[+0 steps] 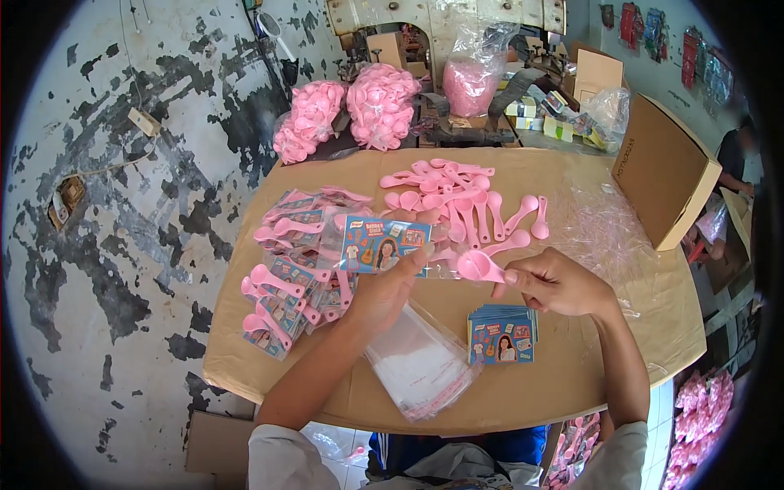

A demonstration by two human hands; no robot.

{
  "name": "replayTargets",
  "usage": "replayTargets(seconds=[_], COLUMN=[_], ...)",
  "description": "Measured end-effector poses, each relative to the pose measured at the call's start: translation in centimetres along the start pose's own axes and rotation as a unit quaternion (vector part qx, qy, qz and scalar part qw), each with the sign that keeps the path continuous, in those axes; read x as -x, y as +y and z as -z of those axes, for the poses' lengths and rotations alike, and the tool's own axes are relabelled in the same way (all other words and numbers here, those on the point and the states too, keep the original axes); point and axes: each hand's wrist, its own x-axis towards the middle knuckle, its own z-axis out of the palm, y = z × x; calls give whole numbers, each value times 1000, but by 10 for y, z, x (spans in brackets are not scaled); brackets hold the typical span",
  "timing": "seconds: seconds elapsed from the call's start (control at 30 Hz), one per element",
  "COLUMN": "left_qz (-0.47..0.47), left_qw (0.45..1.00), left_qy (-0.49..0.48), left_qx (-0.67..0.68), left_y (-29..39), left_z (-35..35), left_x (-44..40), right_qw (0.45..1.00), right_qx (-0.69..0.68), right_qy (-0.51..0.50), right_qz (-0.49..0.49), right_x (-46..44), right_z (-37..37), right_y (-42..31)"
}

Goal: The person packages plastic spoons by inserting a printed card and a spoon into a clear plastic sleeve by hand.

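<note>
My left hand is closed on a blue printed card, which seems to be in a clear bag. Pinched in my right hand is the handle of a pink spoon, its bowl just right of the card. Loose pink spoons lie in a pile beyond my hands. Below my right hand sits a stack of blue cards. Clear plastic bags lie between my forearms. To the left are packed cards with spoons in a heap.
Filled bags of pink spoons stand at the table's back edge. An open cardboard box stands at the right, beside crumpled clear plastic. A person is partly visible at the far right. A peeling wall borders the left.
</note>
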Motion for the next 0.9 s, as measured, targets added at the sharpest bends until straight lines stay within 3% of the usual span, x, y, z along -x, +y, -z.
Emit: replayTargets(seconds=[0.07,0.27,0.6,0.7,0.83,0.9], left_qz=[2,-17,-11,23,81,105], left_qw=[1000,999,997,999,996,992], left_qy=[-4,-10,-79,-37,-15,-14], left_qx=[15,47,20,12,-16,64], left_y=[0,0,-6,-8,-23,-18], left_z=[-5,-2,-9,-18,-15,-23], left_x=[1,-1,1,10,23,22], right_qw=[999,997,993,966,920,902], right_qx=[-20,-35,-83,-138,-28,15], right_qy=[-5,62,54,126,297,346], right_qz=[-38,-31,65,177,254,258], right_x=[2,-3,-3,-4,-13,0], right_z=[-1,8,-4,-22,-37,-23], right_y=[-4,25,22,14,4,-2])
